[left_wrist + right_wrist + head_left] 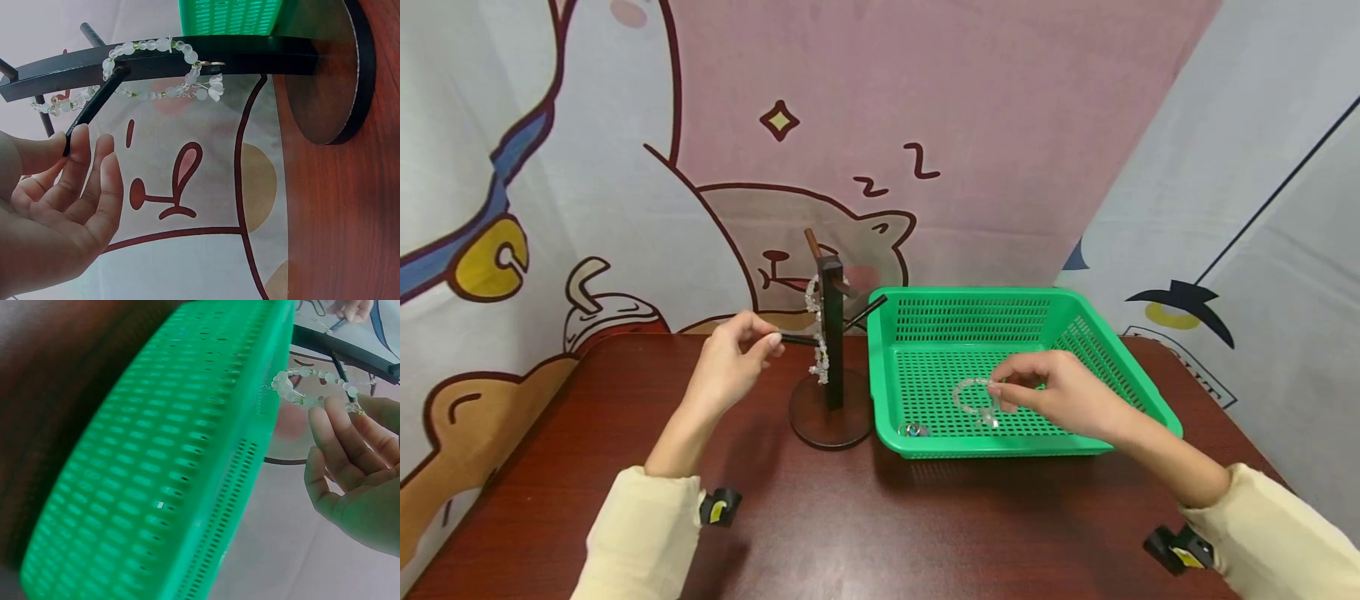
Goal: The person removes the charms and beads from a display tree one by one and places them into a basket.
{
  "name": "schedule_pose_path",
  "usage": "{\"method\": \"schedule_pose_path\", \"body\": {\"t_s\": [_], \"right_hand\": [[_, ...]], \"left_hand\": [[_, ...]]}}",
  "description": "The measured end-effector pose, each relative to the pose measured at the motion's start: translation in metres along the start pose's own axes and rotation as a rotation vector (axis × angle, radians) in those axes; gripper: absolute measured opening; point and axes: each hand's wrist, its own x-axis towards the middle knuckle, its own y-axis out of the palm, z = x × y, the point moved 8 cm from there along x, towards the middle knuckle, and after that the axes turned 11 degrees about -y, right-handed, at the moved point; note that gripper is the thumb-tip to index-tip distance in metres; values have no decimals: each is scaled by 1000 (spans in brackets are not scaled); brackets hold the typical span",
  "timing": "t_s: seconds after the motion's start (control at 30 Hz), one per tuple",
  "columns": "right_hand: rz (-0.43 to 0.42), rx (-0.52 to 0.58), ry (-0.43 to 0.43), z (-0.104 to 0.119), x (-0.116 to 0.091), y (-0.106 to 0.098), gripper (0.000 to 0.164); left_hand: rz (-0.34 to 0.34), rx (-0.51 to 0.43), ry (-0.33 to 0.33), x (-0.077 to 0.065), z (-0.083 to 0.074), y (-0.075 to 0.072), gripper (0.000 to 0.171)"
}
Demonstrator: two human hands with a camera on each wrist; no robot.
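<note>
My left hand (735,357) pinches the tip of a dark peg (100,103) on a wooden stand (833,350) with a round base. Beaded bracelets hang on the stand; one pale bracelet (150,45) with a white flower charm loops around the pinched peg in the left wrist view. Over the green basket (880,392), my right hand (1056,390) holds a clear beaded bracelet (962,404) between thumb and fingertips. A cluster of small charms dangles from that bracelet (306,374). It hangs as an open loop.
Small rings (913,430) lie in the basket's near left corner. The basket stands close beside the stand's base, on a reddish-brown table (850,525). Several other pegs stick out of the post, one toward the basket's rim. A printed cloth (970,100) hangs behind.
</note>
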Motion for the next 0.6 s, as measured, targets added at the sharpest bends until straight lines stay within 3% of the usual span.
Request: {"method": "schedule_pose_path", "body": {"t_s": [0.23, 0.6], "right_hand": [[7, 17, -41, -5, -7, 11, 8], [27, 74, -24, -13, -10, 22, 7]], "left_hand": [[0, 6, -13, 0, 1, 0, 10], [2, 4, -12, 0, 1, 0, 10]]}}
